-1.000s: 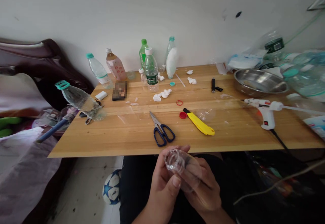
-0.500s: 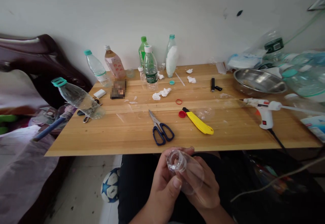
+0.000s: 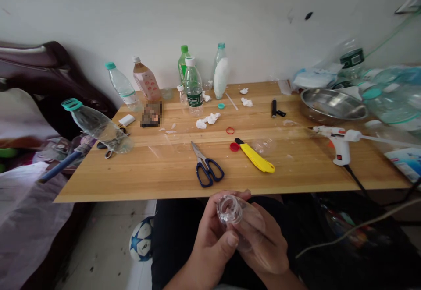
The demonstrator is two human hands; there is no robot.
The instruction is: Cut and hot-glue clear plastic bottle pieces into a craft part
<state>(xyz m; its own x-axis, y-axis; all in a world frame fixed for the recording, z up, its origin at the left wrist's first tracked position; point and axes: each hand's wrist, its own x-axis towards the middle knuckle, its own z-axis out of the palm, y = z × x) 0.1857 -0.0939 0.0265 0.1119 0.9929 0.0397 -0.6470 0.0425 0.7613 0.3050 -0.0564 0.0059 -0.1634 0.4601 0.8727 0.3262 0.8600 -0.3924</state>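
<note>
Between my two hands, just in front of the table's near edge, is a clear plastic bottle top, its open threaded neck tilted up toward me. My left hand grips it from the left, thumb pressed near the neck. Wrapped round the wider part from the right is my right hand, its fingers seen partly through the plastic. Scissors with dark blue handles lie on the table beyond my hands. To their right rest a yellow utility knife and a red cap.
Several bottles stand at the back of the wooden table, including a labelled clear bottle. A white glue gun and a steel bowl sit at right. At left a cut bottle leans. A ball lies on the floor.
The view has shifted slightly, so the table things appear a little further left. Both hands keep hold of the bottle top, and my left thumb has moved slightly to the right.
</note>
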